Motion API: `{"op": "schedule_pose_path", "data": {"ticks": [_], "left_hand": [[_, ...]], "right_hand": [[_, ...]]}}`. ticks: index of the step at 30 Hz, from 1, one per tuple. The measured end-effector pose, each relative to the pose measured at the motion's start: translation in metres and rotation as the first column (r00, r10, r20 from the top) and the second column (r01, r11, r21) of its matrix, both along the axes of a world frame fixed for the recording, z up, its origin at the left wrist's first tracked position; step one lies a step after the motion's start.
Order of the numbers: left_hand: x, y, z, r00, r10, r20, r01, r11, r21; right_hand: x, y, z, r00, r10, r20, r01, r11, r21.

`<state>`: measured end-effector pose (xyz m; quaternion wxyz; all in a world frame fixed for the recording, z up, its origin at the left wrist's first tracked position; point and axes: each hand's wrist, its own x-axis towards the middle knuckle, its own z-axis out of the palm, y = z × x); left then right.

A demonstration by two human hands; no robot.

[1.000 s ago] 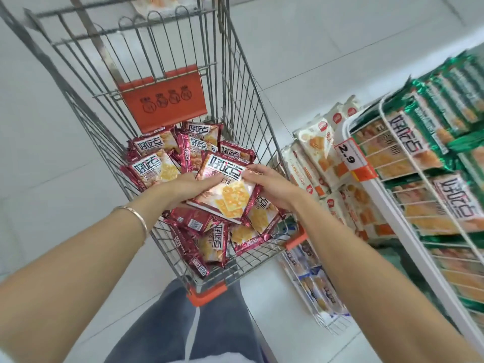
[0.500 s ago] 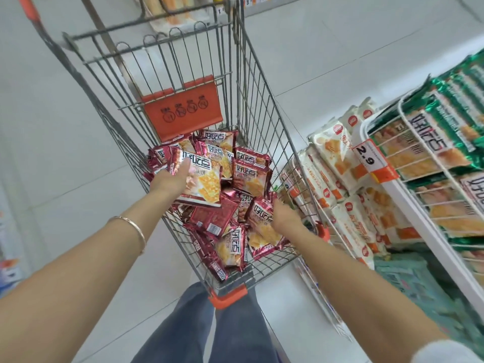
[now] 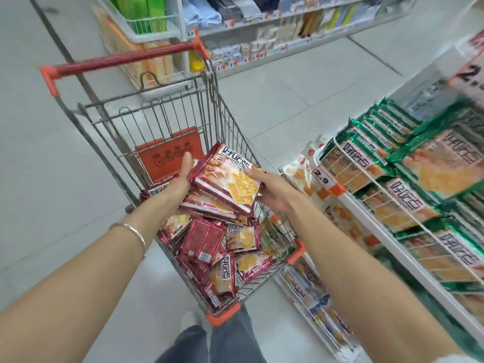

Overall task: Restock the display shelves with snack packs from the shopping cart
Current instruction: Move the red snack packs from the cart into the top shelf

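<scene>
— Whereabouts of the stack of red foil snack packs (image 3: 225, 184)?
— Mid-frame, above the grey wire shopping cart (image 3: 167, 106).
— Grip?
— Left hand (image 3: 180, 179) flat on the left edge, fingers straight; right hand (image 3: 277, 192) pinching the right edge, thumb on top.
— White wire-divided display shelf (image 3: 366, 222)?
— Right of frame, nearer the right hand; stack's long axis slanting towards lower right.

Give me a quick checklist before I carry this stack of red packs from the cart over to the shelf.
1. Both hands on the stack of red packs: ok. The left hand presses one side and the right hand grips the other.
2. Stack squared up: not ok. The lower packs stick out askew.
3. Stack clear of the cart wall: cannot tell.
4. Free slot on the shelf: cannot tell. The visible wire bays hold green packs.
</scene>
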<state>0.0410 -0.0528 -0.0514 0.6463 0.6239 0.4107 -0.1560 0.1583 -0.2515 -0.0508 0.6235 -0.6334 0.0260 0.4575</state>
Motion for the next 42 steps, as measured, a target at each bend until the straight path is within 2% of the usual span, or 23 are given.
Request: {"op": "schedule_pose_path", "data": {"ticks": [4, 8, 12, 15, 20, 23, 26, 28, 30, 34, 37, 40, 42], "left_hand": [[0.004, 0.004, 0.031, 0.975, -0.219, 0.047, 0.222, 0.973, -0.062], [0.016, -0.001, 0.071, 0.953, -0.272, 0.131, 0.280, 0.958, -0.053], [0.047, -0.031, 0.121, 0.892, -0.364, 0.270, 0.374, 0.927, 0.014], [0.078, -0.058, 0.166, 0.811, -0.402, 0.425, 0.413, 0.908, 0.072], [0.119, -0.138, 0.266, 0.594, -0.498, 0.631, 0.499, 0.844, 0.196], [0.144, -0.189, 0.326, 0.405, -0.540, 0.737, 0.573, 0.779, 0.255], [0.173, -0.239, 0.375, 0.336, -0.575, 0.746, 0.572, 0.754, 0.323], [0.189, -0.270, 0.398, 0.326, -0.599, 0.732, 0.590, 0.733, 0.337], [0.208, -0.293, 0.410, 0.353, -0.617, 0.703, 0.625, 0.715, 0.313], [0.255, -0.315, 0.398, 0.465, -0.551, 0.693, 0.604, 0.770, 0.206], [0.272, -0.321, 0.380, 0.424, -0.595, 0.682, 0.524, 0.776, 0.351], [0.299, -0.317, 0.374, 0.452, -0.590, 0.669, 0.549, 0.775, 0.313], [0.302, -0.312, 0.375, 0.382, -0.622, 0.683, 0.530, 0.753, 0.389]], "right_hand": [[-0.015, 0.014, 0.015, 0.969, -0.235, -0.071, 0.238, 0.970, 0.052], [-0.020, 0.007, 0.057, 0.959, -0.276, -0.061, 0.281, 0.956, 0.091], [-0.014, -0.030, 0.117, 0.954, -0.299, 0.016, 0.294, 0.946, 0.138], [-0.006, -0.065, 0.172, 0.923, -0.352, 0.157, 0.331, 0.933, 0.143], [0.003, -0.137, 0.278, 0.791, -0.453, 0.412, 0.376, 0.890, 0.258], [0.010, -0.181, 0.336, 0.611, -0.540, 0.579, 0.473, 0.835, 0.279], [0.019, -0.228, 0.385, 0.480, -0.579, 0.659, 0.510, 0.796, 0.328], [0.032, -0.258, 0.406, 0.454, -0.594, 0.664, 0.517, 0.782, 0.347], [0.052, -0.283, 0.412, 0.453, -0.589, 0.669, 0.522, 0.784, 0.337], [0.094, -0.318, 0.401, 0.510, -0.594, 0.622, 0.569, 0.775, 0.274], [0.115, -0.333, 0.388, 0.546, -0.578, 0.606, 0.579, 0.784, 0.226], [0.128, -0.342, 0.378, 0.559, -0.554, 0.617, 0.561, 0.801, 0.211], [0.130, -0.351, 0.379, 0.580, -0.546, 0.605, 0.543, 0.812, 0.213]]}}
